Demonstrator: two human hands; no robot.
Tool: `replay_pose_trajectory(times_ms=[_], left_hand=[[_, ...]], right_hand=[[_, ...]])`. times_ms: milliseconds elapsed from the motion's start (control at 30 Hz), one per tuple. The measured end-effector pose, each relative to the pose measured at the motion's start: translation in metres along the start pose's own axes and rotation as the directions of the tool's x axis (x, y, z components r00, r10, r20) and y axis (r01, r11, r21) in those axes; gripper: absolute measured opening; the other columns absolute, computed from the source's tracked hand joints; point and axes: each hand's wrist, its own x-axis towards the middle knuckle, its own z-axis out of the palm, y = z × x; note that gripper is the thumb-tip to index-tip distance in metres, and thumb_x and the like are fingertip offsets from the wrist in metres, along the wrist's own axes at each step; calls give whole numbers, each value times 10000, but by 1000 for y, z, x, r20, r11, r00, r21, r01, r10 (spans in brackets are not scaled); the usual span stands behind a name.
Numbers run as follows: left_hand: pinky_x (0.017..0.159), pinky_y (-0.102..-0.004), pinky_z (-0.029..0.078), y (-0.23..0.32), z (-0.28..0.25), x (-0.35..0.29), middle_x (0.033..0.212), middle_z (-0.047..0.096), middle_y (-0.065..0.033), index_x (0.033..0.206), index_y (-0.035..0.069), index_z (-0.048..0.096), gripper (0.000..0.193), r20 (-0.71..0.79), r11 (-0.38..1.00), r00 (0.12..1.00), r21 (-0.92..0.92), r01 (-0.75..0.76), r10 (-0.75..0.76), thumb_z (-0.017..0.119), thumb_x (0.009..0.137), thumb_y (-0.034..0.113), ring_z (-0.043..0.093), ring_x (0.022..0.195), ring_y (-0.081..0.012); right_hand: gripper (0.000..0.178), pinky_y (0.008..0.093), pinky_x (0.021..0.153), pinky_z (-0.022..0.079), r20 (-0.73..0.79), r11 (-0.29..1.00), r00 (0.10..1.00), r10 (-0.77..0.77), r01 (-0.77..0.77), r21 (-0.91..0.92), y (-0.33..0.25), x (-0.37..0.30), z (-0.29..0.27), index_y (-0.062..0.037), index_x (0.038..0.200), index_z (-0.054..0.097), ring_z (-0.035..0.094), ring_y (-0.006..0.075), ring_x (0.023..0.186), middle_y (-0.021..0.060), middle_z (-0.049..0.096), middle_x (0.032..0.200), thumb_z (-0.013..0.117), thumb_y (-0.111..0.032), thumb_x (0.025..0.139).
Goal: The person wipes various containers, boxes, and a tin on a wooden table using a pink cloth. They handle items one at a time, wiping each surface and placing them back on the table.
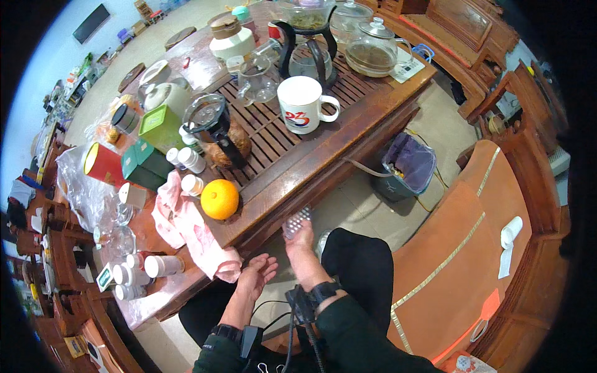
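Reaches forward with both dark-green-sleeved arms [354, 332], extending the bare right hand [300, 235] farther ahead, closed in a grip, and holding the bare left hand [254, 274] near the right forearm [307, 263], loosely open with fingers [270, 267] slightly bent.

Light was bright. Glare washed the worktop [289, 174] at 11 o'clock; shadow sat beneath its front edge. Fisheye bent edges, rim blacked out at 3; clutter [65, 99] at 10 looked soft.
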Motion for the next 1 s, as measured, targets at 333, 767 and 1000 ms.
replay_pose_trajectory(times_ms=[333, 767, 1000], left_hand=[[870, -332, 473, -43, 3, -58, 1151, 606, -81, 1146, 23, 573, 301, 172, 945, 967, 299, 130, -187, 555, 936, 237, 575, 1059, -194], [835, -292, 490, -48, -10, -68, 1167, 605, -84, 1229, 34, 526, 351, 265, 975, 954, 207, 84, -138, 535, 949, 245, 601, 1022, -169], [838, -284, 489, -58, -19, -77, 1172, 600, -80, 1268, 36, 498, 374, 233, 978, 962, 181, 105, -146, 525, 957, 241, 601, 1020, -166]], right_hand=[[317, 371, 565, 471, -137, 959, 990, -23, -17, -284, -67, -70, -87, -109, 993, 589, 633, 223, 737, 38, 642, 882, 409, -353, 902], [246, 228, 376, 365, 326, 512, 933, -151, 356, -782, -146, -108, -17, -54, 763, 599, 505, 85, 455, 12, 548, 597, 650, -274, 860], [316, 342, 479, 487, 395, 40, 903, -169, 407, -912, -70, -42, 18, 50, 778, 570, 612, 214, 477, 136, 615, 643, 652, -249, 840]])
